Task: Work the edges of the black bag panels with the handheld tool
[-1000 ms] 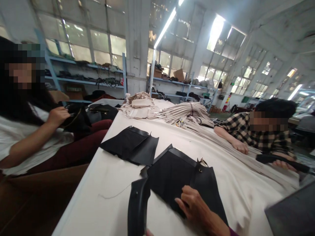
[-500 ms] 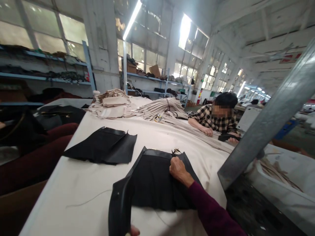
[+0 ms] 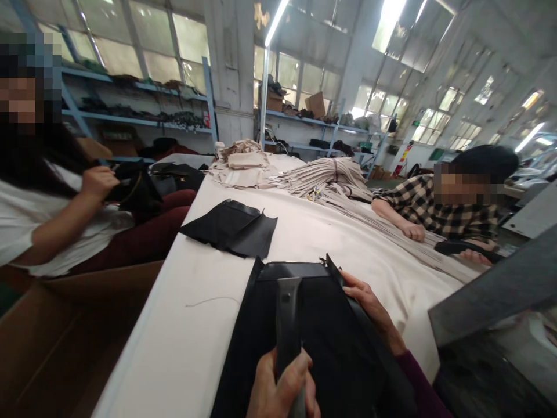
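Observation:
A black panel with a smooth band and a thin brassy line along its far edge lies before me. My left hand is closed around a dark, shiny strip, held upright over the panel; a small round mark shows near its far end. The strip's lower part is hidden in my fingers. At the panel's raised right edge, my right hand grips with its fingertips. Farther off to the left, a second black piece rests flat and partly folded.
White cloth covers the table. Fanned beige strips and stacked beige pieces lie at the back. One co-worker leans in at right, another sits at left. A metal post and a cardboard box flank the table.
The view has swung left, bringing the seated co-worker into sight. My left hand has brought the strip over the panel's middle. My right hand has shifted from the panel's top to its right edge.

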A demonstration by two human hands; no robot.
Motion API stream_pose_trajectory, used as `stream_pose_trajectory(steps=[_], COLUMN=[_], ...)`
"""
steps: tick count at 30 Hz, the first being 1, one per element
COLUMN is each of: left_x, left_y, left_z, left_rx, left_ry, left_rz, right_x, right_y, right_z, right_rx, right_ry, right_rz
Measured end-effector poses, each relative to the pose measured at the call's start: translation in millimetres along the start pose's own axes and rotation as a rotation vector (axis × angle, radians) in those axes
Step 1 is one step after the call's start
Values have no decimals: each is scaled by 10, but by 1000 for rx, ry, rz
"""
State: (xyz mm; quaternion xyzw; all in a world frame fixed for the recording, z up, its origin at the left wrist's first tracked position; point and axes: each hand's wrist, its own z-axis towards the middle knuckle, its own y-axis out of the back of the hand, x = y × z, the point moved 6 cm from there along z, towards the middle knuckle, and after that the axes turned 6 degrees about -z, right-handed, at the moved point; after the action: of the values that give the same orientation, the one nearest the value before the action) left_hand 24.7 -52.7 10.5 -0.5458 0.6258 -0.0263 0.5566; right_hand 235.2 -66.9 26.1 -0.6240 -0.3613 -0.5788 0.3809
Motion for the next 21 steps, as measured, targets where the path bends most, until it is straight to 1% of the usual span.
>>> stream_pose_trajectory(steps=[4,7,11,13,16,21], left_x=[62,100,199,227,217,174], left_y=[-158,-250,-291,-321,-370,-395], left_z=[20,56,122,148,178,208], left_rx=[85,167,213,256,309,337], left_ry=[3,-12,22,25,18,5], left_rz=[10,54,41,42,35,-73], right_x=[-19,-66,-151,-204,-314,-458], right_y=[-103,-157,-186,-188,-197,-189], right_z=[-48,-107,-191,-224,-275,-353], right_rx=[16,51,90,95,101,81], right_ry=[0,-8,-31,-44,-81,-85], right_rz=[5,88,240,304,370,425])
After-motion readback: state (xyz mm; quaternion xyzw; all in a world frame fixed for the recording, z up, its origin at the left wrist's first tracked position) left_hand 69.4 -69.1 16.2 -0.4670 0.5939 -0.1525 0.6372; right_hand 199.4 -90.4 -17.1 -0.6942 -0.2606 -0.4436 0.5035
